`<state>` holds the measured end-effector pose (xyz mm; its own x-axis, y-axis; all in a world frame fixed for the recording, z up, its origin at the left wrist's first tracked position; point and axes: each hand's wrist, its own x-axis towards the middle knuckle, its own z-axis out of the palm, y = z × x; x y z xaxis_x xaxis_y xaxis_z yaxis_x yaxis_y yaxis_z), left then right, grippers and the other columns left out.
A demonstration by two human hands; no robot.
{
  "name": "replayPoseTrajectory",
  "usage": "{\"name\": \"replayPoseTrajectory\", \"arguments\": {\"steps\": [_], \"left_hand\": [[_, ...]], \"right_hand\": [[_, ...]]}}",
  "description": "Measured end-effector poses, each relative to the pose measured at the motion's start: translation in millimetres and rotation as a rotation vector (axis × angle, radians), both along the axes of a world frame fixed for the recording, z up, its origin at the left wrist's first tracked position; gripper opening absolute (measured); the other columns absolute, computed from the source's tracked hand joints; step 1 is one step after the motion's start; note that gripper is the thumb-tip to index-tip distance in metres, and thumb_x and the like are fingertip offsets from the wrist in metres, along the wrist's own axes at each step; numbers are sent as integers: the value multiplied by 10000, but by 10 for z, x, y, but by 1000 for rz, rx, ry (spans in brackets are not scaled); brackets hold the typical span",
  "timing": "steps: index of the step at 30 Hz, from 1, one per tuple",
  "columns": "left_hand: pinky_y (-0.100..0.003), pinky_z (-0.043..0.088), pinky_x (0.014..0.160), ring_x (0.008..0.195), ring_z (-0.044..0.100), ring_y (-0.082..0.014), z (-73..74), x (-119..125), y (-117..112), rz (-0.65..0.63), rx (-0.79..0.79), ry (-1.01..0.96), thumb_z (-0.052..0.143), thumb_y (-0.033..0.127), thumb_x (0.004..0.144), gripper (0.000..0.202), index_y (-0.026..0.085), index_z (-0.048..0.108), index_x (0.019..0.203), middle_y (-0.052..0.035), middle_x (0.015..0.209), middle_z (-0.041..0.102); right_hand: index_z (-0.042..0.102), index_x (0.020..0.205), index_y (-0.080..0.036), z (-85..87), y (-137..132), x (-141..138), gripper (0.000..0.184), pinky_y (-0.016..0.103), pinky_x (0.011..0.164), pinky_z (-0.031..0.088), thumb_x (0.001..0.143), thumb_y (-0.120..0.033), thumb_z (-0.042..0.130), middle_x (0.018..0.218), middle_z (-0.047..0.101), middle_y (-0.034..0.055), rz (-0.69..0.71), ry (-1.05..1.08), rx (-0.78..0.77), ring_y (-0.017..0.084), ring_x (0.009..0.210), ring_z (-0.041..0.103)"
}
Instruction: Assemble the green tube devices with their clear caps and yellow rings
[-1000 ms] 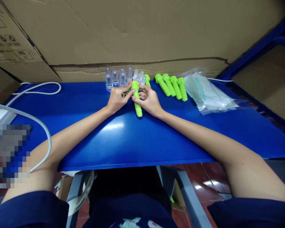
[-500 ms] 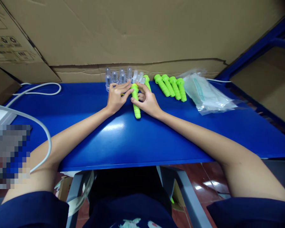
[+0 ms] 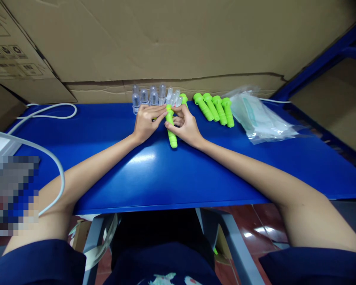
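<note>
Between my hands, a bright green flashlight (image 3: 172, 136) with a ridged body lies slanted, its tail end pointing towards me. The fingers and thumb of my left hand (image 3: 148, 120) press at its head end from the left. My right hand (image 3: 185, 124) curls around it from the right, thumb on the body and index finger near the top. Under my left fingers a small yellowish and dark bit shows; I cannot make out what it is. Just behind my hands stand several clear plastic domed tubes (image 3: 144, 96), with smaller whitish caps (image 3: 173, 97) beside them.
Several more green flashlights (image 3: 216, 109) lie in a row to the right, and another green one (image 3: 184, 99) is partly hidden behind my right hand. A clear plastic bag (image 3: 264, 118) rests on the blue table (image 3: 166, 178). A white cable (image 3: 56, 158) loops at the left. Cardboard (image 3: 166, 43) walls the back.
Both hands keep hold of the green flashlight in nearly the same place. Their fingers have shifted slightly around its head end.
</note>
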<state>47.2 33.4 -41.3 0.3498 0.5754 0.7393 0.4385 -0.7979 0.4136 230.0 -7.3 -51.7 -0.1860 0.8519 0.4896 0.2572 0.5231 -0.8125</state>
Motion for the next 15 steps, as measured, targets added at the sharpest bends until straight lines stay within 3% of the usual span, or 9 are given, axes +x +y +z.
{"name": "replayPoseTrajectory", "arguments": {"steps": [4, 9, 15], "left_hand": [[-440, 513, 1033, 1132, 740, -233, 8, 13, -3, 4, 40, -16, 625, 398, 1004, 232, 257, 808, 1021, -53, 1159, 797], [-359, 557, 952, 1034, 733, -200, 41, 13, -10, 33, 97, -97, 619, 522, 984, 346, 219, 780, 1018, -69, 1092, 777], [-367, 526, 922, 978, 722, -211, 38, 9, 0, 28, 29, -83, 610, 547, 982, 373, 198, 722, 1047, -80, 1045, 770]], "right_hand": [[470, 1246, -266, -23, 25, 4, 623, 382, 833, 652, 797, -557, 789, 1234, 651, 102, 14, 28, 27, 174, 853, 686], [422, 1347, -278, -43, 43, 3, 715, 392, 856, 649, 799, -545, 797, 1358, 592, 129, -5, 57, 47, 190, 905, 707], [444, 1358, -243, -71, 79, 4, 739, 443, 930, 634, 794, -569, 793, 1385, 567, 153, -37, 82, 30, 258, 1043, 713]]}}
